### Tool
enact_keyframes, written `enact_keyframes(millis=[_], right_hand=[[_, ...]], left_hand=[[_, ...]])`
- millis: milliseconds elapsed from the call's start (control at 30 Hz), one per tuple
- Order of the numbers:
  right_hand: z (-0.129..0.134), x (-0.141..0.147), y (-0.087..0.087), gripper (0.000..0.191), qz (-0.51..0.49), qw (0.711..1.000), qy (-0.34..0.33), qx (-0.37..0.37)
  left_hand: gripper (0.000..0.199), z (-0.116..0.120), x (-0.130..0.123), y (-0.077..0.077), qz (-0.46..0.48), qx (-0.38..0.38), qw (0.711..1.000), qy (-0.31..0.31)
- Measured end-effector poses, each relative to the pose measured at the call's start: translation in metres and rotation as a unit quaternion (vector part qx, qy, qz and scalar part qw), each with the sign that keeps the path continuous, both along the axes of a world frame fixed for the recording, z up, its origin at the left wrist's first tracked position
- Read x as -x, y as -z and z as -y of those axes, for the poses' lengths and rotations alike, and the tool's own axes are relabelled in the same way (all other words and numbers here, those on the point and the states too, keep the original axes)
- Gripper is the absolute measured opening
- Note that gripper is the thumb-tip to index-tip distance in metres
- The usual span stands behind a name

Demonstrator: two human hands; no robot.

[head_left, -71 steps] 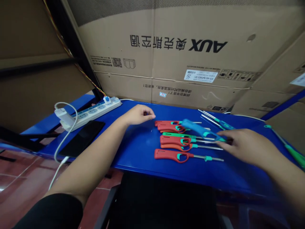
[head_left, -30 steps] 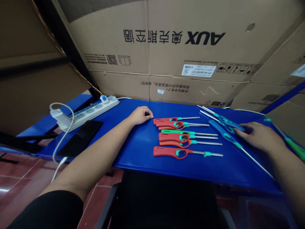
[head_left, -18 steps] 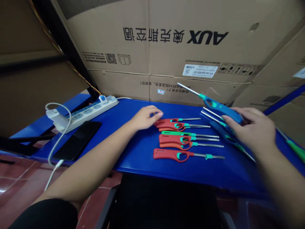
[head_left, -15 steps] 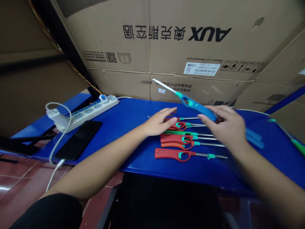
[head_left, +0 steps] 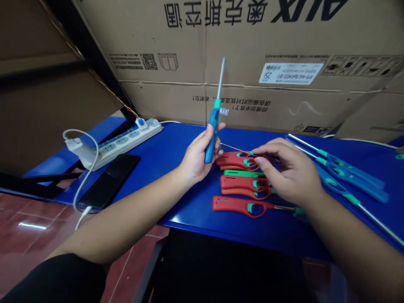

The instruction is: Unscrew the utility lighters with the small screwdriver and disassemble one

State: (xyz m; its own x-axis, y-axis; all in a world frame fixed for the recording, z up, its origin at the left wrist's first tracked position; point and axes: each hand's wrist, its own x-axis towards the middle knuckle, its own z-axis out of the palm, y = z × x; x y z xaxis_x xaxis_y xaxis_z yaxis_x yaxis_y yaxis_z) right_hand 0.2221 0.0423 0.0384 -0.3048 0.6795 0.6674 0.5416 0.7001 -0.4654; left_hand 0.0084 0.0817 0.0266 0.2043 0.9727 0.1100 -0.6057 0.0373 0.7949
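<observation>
My left hand (head_left: 198,158) is closed around the handle of a blue long-necked lighter (head_left: 212,134), held nearly upright with its metal tube pointing up. My right hand (head_left: 287,168) pinches a thin metal rod (head_left: 235,148), whose far end points left towards the lighter. Whether the rod touches the lighter I cannot tell. Below and between my hands lie several red, orange and green lighters, among them a red lighter (head_left: 243,206) nearest the front edge. My right hand covers part of their tubes. Several blue lighters (head_left: 353,174) lie to the right of my right hand.
A white power strip (head_left: 126,143) with plugs stands at the left of the blue table (head_left: 186,210). A black phone (head_left: 109,181) lies beside it, joined to a white cable (head_left: 75,198). A large cardboard box (head_left: 176,88) stands upright along the back.
The blue lighter has passed from my right hand to my left and turned upright. My right hand now pinches a thin metal rod. The view has shifted, showing more blue lighters at the right.
</observation>
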Motion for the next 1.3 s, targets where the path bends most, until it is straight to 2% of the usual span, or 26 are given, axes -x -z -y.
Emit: enact_keyframes(millis=[100, 200, 267, 333, 433, 633, 767, 1000, 1233, 1300], right_hand=[[-0.001, -0.002, -0.003, 0.01, -0.078, 0.997, 0.004, 0.003], [0.002, -0.002, -0.002, 0.002, -0.099, 0.995, 0.02, -0.026], [0.005, -0.001, 0.0, 0.015, -0.087, 0.994, 0.035, -0.054], [0.008, 0.001, 0.001, 0.022, -0.074, 0.994, 0.04, -0.075], [0.013, 0.006, 0.0, 0.02, -0.058, 0.992, 0.026, -0.105], [0.021, 0.014, -0.002, 0.019, 0.025, 0.989, 0.008, -0.146], [0.023, 0.016, -0.001, 0.019, 0.072, 0.981, 0.015, -0.179], [0.023, 0.02, 0.001, 0.023, 0.171, 0.955, -0.047, -0.237], [0.03, 0.017, 0.003, 0.012, 0.097, 0.967, 0.012, -0.237], [0.029, 0.017, 0.003, 0.011, 0.093, 0.969, 0.011, -0.229]], left_hand=[[0.022, 0.0, -0.001, -0.001, -0.003, 0.01, 1.0, -0.006], [0.02, -0.001, 0.0, -0.001, -0.05, 0.046, 0.997, -0.019], [0.022, -0.002, 0.001, -0.001, -0.082, 0.049, 0.995, -0.028], [0.026, -0.002, 0.0, 0.0, -0.087, 0.046, 0.995, -0.012], [0.043, 0.0, -0.003, 0.002, -0.06, 0.051, 0.997, 0.026], [0.04, 0.007, -0.012, 0.007, -0.048, 0.048, 0.997, 0.027], [0.039, 0.009, -0.014, 0.008, -0.045, 0.037, 0.998, 0.007], [0.038, 0.011, -0.014, 0.007, -0.009, 0.031, 0.998, -0.047], [0.04, 0.012, -0.013, 0.005, 0.006, 0.023, 0.999, -0.045], [0.04, 0.013, -0.014, 0.005, 0.009, 0.023, 0.999, -0.04]])
